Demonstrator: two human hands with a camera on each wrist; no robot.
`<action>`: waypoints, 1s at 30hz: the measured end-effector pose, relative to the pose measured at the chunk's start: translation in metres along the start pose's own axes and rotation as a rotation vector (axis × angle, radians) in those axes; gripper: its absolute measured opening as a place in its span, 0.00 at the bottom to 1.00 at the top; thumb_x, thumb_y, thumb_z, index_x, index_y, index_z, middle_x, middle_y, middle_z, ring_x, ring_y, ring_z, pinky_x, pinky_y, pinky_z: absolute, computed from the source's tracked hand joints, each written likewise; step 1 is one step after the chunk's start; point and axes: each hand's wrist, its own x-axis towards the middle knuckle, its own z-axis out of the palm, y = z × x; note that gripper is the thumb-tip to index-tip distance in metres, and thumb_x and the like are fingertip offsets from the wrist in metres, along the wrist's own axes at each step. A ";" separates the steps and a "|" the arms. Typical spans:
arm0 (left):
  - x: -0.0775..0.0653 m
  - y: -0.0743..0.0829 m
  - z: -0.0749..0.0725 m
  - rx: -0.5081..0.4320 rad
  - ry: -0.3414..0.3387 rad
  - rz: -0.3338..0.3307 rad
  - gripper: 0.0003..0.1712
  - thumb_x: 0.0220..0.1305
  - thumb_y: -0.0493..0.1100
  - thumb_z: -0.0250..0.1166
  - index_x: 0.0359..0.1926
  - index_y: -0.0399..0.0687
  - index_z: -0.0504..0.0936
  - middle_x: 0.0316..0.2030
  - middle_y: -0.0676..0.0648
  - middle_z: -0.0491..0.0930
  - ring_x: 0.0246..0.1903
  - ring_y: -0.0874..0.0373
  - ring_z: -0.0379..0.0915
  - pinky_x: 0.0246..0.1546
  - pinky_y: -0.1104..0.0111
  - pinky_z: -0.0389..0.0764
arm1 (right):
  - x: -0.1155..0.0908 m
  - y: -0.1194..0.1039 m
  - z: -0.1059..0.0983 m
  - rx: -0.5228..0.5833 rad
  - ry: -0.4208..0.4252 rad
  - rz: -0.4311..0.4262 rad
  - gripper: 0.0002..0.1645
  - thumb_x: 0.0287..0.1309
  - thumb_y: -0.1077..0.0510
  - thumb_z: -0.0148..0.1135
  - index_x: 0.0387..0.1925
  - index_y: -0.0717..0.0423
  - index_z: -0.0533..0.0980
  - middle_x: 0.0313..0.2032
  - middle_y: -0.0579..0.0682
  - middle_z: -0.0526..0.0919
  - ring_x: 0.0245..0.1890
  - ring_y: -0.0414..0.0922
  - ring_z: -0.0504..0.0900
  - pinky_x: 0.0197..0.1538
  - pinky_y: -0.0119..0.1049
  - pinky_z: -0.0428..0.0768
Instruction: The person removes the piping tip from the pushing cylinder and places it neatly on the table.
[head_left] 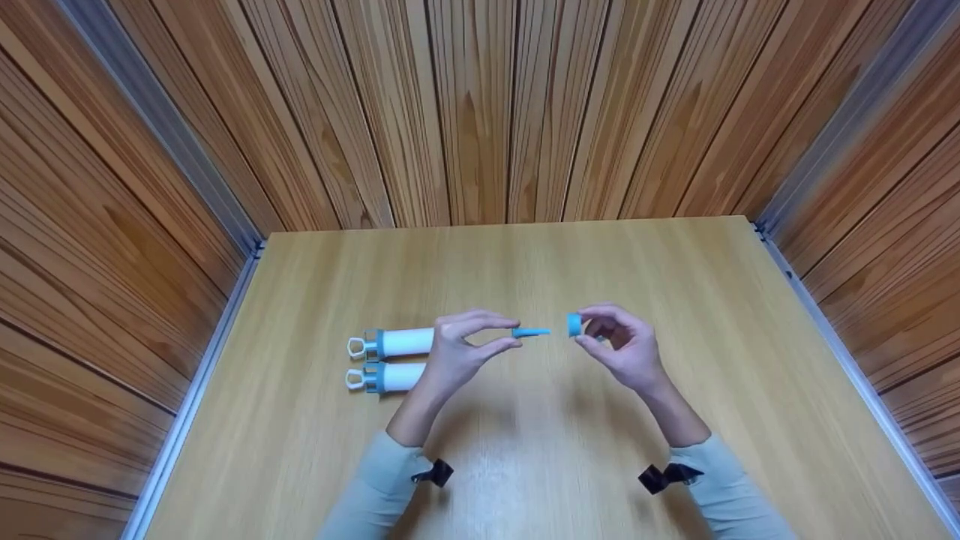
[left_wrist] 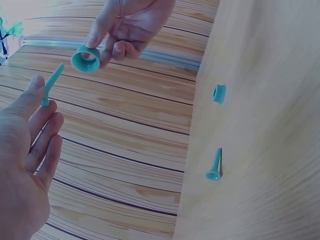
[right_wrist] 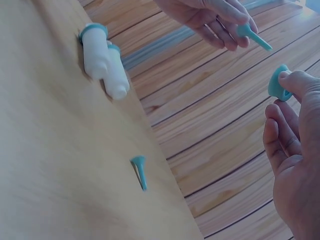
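Thumb and fingertips of my left hand [head_left: 463, 349] pinch a blue-green tapered nozzle [head_left: 531, 331] by its wide end, its narrow tip pointing right. Opposite it, a short blue-green threaded ring cap [head_left: 574, 325] is pinched in my right hand [head_left: 626, 349]. A small gap separates nozzle and ring; both are held above the table. In the left wrist view, a second ring cap [left_wrist: 219, 94] and a second nozzle [left_wrist: 215, 166] lie on the tabletop. My right hand mostly hides these two in the head view.
Two white syringe-like tubes [head_left: 406, 342] with blue-green collars and white pull handles lie side by side on the wooden table [head_left: 300, 300], left of and partly behind my left hand. Wood-plank walls [head_left: 480, 112] enclose the back and both sides.
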 end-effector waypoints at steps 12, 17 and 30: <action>-0.005 -0.009 0.012 -0.034 -0.028 -0.190 0.13 0.66 0.38 0.82 0.51 0.42 0.95 0.48 0.44 0.97 0.51 0.49 0.95 0.63 0.62 0.90 | -0.006 0.007 -0.031 -0.099 -0.040 0.028 0.25 0.51 0.89 0.68 0.54 0.81 0.81 0.48 0.39 0.91 0.37 0.32 0.86 0.45 0.22 0.87; -0.011 -0.013 0.018 0.003 -0.050 -0.287 0.14 0.67 0.42 0.82 0.53 0.46 0.96 0.49 0.47 0.97 0.53 0.52 0.94 0.64 0.62 0.90 | -0.013 0.010 -0.043 -0.178 -0.078 0.122 0.25 0.53 0.85 0.72 0.54 0.76 0.84 0.45 0.38 0.90 0.36 0.31 0.85 0.44 0.21 0.87; -0.021 -0.028 0.037 0.059 -0.097 -0.376 0.13 0.67 0.40 0.82 0.51 0.42 0.96 0.51 0.43 0.97 0.53 0.46 0.95 0.61 0.48 0.92 | -0.034 0.019 -0.063 -0.361 -0.178 0.244 0.21 0.59 0.77 0.78 0.54 0.63 0.88 0.43 0.62 0.90 0.34 0.33 0.82 0.40 0.21 0.83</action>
